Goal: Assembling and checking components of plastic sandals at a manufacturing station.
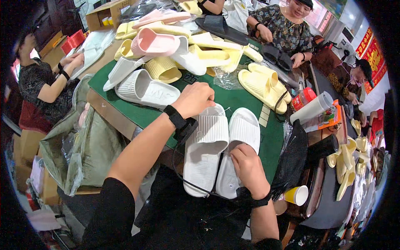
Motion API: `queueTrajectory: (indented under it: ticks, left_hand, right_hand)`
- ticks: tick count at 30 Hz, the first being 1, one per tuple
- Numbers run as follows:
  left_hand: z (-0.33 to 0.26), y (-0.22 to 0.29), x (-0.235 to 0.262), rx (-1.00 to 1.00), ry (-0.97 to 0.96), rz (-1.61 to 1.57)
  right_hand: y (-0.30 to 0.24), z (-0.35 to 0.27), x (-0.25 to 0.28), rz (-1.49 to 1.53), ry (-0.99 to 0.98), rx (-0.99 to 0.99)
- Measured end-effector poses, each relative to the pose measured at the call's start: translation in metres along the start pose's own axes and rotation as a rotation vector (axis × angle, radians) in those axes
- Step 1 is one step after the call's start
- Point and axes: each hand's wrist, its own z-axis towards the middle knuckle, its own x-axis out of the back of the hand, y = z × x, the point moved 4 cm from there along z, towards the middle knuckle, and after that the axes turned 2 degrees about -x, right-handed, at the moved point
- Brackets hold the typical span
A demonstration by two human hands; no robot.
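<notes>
Two white ribbed slide sandals lie side by side at the near edge of the green table mat (246,100). My left hand (195,98) is closed over the toe strap of the left white sandal (206,150). My right hand (246,164) rests with curled fingers on the heel of the right white sandal (241,129), pressing it down. Both wrists wear black bands joined by a black cable (196,187).
A heap of white, yellow and pink sandals (166,46) fills the far mat. A yellow pair (262,85) lies to the right, near a white tube (312,108) and a yellow cup (296,195). Other people sit at the left and the far side.
</notes>
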Motion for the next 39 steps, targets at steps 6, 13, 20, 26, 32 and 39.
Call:
queueTrajectory:
  ticks: [6,13,20,26,32,39]
  left_hand:
    - [0.001,0.0,-0.009,0.15,-0.122,0.146]
    - [-0.005,0.0,-0.018,0.232,-0.117,0.176]
    - [-0.007,0.004,-0.011,0.108,-0.061,0.22]
    - [-0.016,0.002,0.003,0.364,-0.293,0.254]
    - [-0.025,0.0,-0.01,0.368,-0.305,0.233]
    - [-0.011,0.013,-0.005,0.261,-0.081,0.249]
  right_hand:
    - [0.004,-0.007,0.0,-0.059,0.015,0.009]
    - [0.007,-0.005,-0.001,-0.03,0.021,0.029]
    - [0.017,-0.001,-0.003,0.094,0.003,0.043]
    - [0.02,-0.005,-0.004,0.158,0.08,0.054]
    - [0.022,-0.003,-0.003,0.149,0.049,0.03]
    - [0.02,-0.002,-0.008,0.16,0.063,0.063]
